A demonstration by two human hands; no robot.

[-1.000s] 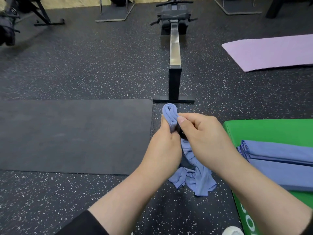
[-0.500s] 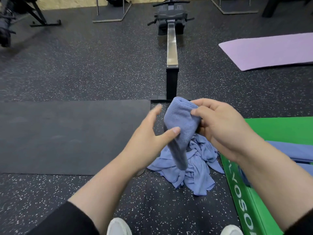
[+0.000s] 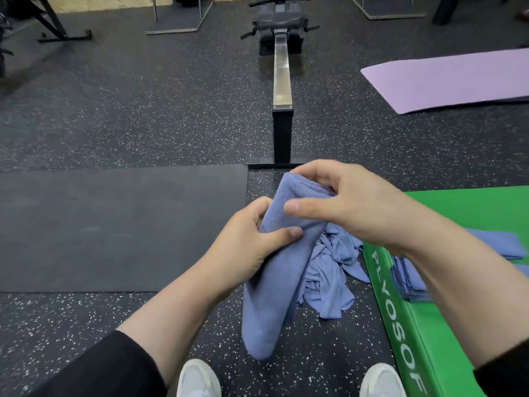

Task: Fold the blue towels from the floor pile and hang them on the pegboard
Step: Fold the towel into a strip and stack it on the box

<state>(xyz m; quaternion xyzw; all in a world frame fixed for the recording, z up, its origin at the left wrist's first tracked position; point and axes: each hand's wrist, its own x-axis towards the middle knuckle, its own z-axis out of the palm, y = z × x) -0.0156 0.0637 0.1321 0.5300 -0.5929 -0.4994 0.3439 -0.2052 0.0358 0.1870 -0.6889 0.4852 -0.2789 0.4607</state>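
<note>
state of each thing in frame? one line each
Left hand: grips the held blue terry towel.
Right hand: pinches that towel's top fold.
Held blue terry towel: folded over, hanging down.
Crumpled blue towel pile: unfolded, on the speckled floor.
Folded blue towels: flat on the green plyo box.
Purple yoga mat: unrolled flat.

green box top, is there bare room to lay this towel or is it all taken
Bare green shows along the far edge of the green box, beyond the folded towels. The near top is crowded by folded towels and the right hand. Left of the towel pile, the black mat is bare.
</note>
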